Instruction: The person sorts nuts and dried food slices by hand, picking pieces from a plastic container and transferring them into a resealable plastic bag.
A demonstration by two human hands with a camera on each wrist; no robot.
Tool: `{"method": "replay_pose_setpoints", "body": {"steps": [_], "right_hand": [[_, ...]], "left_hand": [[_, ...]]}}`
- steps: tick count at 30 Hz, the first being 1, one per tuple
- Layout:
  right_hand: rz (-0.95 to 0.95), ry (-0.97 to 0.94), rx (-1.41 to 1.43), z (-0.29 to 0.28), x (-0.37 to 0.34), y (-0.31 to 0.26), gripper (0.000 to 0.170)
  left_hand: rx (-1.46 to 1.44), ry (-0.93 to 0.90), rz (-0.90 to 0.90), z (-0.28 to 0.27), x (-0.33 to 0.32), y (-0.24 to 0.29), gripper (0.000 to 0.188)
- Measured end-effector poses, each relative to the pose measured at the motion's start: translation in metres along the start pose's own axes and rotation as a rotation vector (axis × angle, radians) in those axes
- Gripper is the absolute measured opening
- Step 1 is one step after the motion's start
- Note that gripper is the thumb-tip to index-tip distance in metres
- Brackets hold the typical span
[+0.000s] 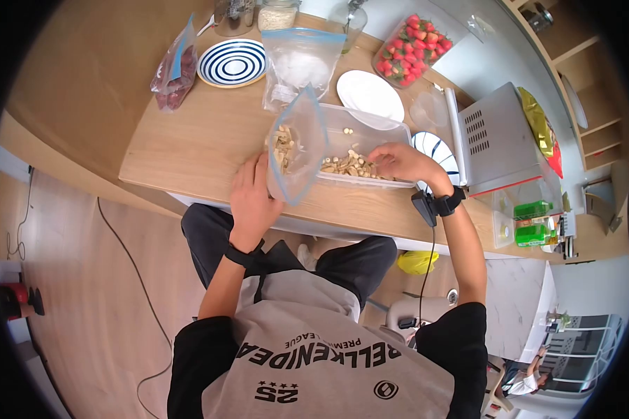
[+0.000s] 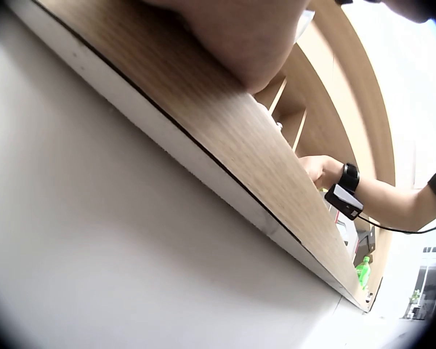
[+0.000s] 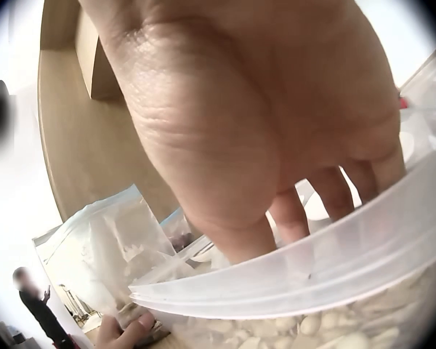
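My left hand [image 1: 253, 199] grips the lower left side of a clear zip bag [image 1: 302, 171] with a blue seal, its mouth spread wide. Beige sliced pieces [image 1: 282, 148] lie inside the bag. To its right is a clear plastic box [image 1: 407, 133] holding more such slices [image 1: 349, 166] and small round bits. My right hand [image 1: 407, 165] reaches over the box's right end, fingers pointing down among the slices. In the right wrist view, the right hand's fingers [image 3: 294, 214] extend loosely behind the box's near wall [image 3: 334, 269]; their tips are hidden. The left wrist view shows mostly the table edge [image 2: 203, 156].
Behind the box stand a white plate [image 1: 370, 98], an empty-looking zip bag [image 1: 302, 66], a blue-ringed plate [image 1: 232, 63] and a bag of dark red pieces [image 1: 175, 77]. A tub of strawberries [image 1: 412, 52] is at the back. A white appliance [image 1: 500, 136] bounds the right side.
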State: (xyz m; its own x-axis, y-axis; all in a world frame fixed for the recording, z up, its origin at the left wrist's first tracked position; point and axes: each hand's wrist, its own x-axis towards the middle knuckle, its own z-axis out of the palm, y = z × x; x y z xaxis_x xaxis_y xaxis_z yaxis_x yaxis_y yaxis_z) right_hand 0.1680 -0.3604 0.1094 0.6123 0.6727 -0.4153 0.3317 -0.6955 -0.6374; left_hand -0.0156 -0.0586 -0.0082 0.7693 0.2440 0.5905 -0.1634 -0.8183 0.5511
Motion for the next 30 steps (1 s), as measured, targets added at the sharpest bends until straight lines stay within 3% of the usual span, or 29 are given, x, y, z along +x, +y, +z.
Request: {"method": "replay_pose_setpoints", "body": {"steps": [1, 3, 6, 9, 18, 30], "right_hand": [[-0.001, 0.007, 0.009, -0.001, 0.002, 0.003, 0.033], [-0.118, -0.026, -0.267, -0.001, 0.005, 0.009, 0.046], [-0.161, 0.023, -0.33, 0.006, 0.008, 0.012, 0.04], [-0.023, -0.015, -0.311, 0.014, 0.017, 0.005, 0.042], [-0.071, 0.131, -0.098, 0.022, 0.015, 0.019, 0.041], [-0.157, 0.229, -0.04, 0.029, 0.02, 0.018, 0.037]], "left_hand": [[-0.001, 0.006, 0.005, -0.001, 0.0, 0.0, 0.067], [0.0, -0.018, 0.007, -0.001, 0.0, -0.001, 0.066], [-0.002, -0.04, 0.001, 0.001, -0.002, -0.003, 0.066], [-0.013, -0.044, 0.002, 0.004, -0.002, -0.006, 0.065], [-0.004, -0.048, -0.012, 0.004, -0.003, -0.005, 0.065], [-0.023, -0.027, 0.001, 0.004, -0.002, -0.005, 0.066]]}}
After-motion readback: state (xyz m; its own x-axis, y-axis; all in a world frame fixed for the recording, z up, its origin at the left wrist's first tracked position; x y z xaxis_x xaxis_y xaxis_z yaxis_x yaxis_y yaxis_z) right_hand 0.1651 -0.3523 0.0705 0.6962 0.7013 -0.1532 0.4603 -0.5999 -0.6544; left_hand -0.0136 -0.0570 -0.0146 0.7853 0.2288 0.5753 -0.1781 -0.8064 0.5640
